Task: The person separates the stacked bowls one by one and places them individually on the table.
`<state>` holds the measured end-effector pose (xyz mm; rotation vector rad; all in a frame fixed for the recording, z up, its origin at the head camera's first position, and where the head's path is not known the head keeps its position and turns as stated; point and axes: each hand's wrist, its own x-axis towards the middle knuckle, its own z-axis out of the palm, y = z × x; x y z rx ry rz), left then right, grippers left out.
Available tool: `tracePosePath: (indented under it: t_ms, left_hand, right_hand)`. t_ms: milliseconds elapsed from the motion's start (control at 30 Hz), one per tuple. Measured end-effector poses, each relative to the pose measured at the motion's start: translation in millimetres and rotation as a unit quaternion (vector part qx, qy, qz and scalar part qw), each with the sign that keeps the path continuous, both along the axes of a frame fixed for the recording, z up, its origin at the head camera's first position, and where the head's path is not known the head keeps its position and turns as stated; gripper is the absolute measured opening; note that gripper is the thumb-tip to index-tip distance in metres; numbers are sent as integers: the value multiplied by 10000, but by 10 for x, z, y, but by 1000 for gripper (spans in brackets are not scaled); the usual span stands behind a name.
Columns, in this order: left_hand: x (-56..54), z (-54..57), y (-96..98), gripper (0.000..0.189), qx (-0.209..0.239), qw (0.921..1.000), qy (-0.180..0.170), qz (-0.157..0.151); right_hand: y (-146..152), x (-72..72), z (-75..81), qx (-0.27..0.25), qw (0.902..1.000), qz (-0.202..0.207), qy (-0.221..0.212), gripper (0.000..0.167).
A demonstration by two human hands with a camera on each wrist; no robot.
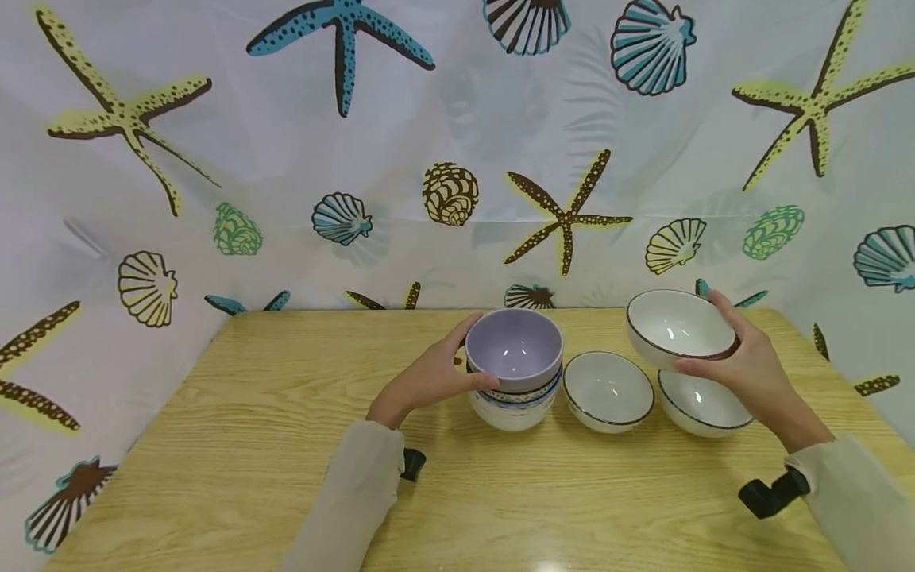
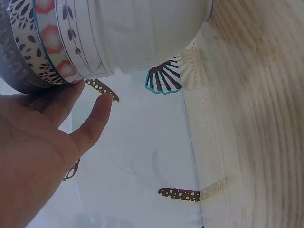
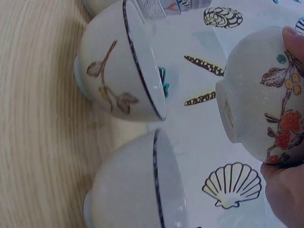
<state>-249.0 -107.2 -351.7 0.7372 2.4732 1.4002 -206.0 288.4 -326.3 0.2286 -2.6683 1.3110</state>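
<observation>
I saw left hand [image 1: 434, 373] curled wide round purple bowl [image 1: 513, 345] atop stack [image 1: 509, 415]; right hand [image 1: 756, 372], likewise wide, gripped white bowl [image 1: 677, 322] above table [image 1: 272, 397].

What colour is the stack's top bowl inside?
The top bowl is light purple, best in the head view.

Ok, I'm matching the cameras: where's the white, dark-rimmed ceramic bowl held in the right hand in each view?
Head: right of centre, the white, dark-rimmed ceramic bowl in the right hand.
Left wrist: not in it.
Right wrist: at the right edge, painted orange-red fruit showing on its wall.
Shared landmark: light wooden tabletop, low in head, right in left wrist, left in right wrist.
</observation>
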Motion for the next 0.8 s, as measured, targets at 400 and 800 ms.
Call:
tracePosePath:
  t_ms: [400, 800]
  left_hand:
    - [-1, 42, 16, 115, -92, 10000, 20, -23]
    - [27, -26, -24, 109, -177, 9998, 111, -11]
  right_hand:
    - [358, 148, -136, 155, 9983, -526, 198, 97]
    - [615, 303, -341, 53, 9933, -1125, 275, 102]
